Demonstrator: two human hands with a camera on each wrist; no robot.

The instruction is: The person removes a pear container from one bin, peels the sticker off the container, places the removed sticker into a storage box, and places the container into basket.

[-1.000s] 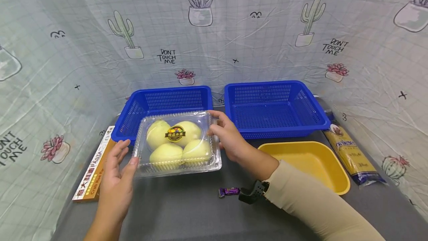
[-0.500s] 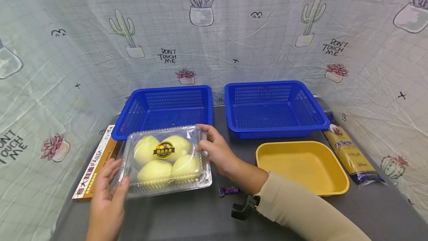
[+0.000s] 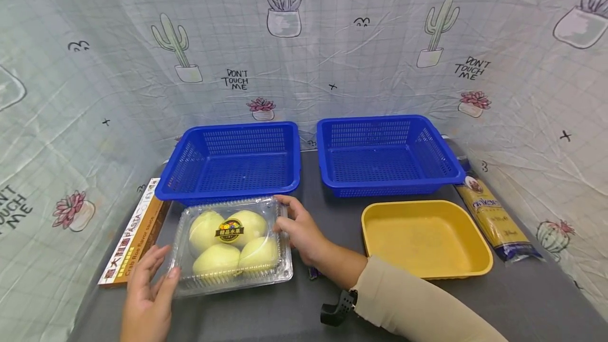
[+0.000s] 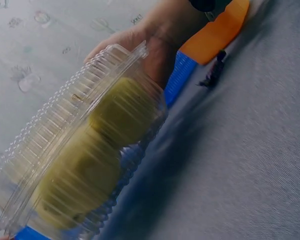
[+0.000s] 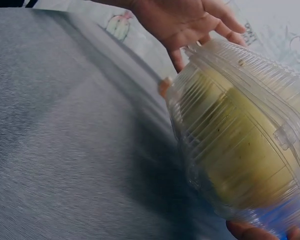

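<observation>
A clear plastic clamshell box of pale yellow-green fruit [image 3: 233, 247], with a black label on its lid, is held slightly tilted above the grey table. My right hand [image 3: 301, 234] grips its right end, thumb on the lid's edge and fingers around the far right corner. At the left end my left hand [image 3: 148, 294] stands spread, its thumb at the near left corner. In the right wrist view the left hand [image 5: 182, 25] lies close against the box's end with fingers extended. Through the box's side in the left wrist view, two fruits [image 4: 80, 172] show.
Two blue mesh baskets [image 3: 228, 196] [image 3: 394, 179] stand at the back. A yellow tray [image 3: 427, 273] is at right, beside a pasta bag [image 3: 496, 220]. At left lies a pasta box [image 3: 135, 236]. A purple-wrapped candy [image 3: 313, 273] is partly hidden by my right forearm.
Both hands have brought the fruit box nearer and lower, slightly leftward, away from over the left blue basket. My right forearm now covers most of the candy.
</observation>
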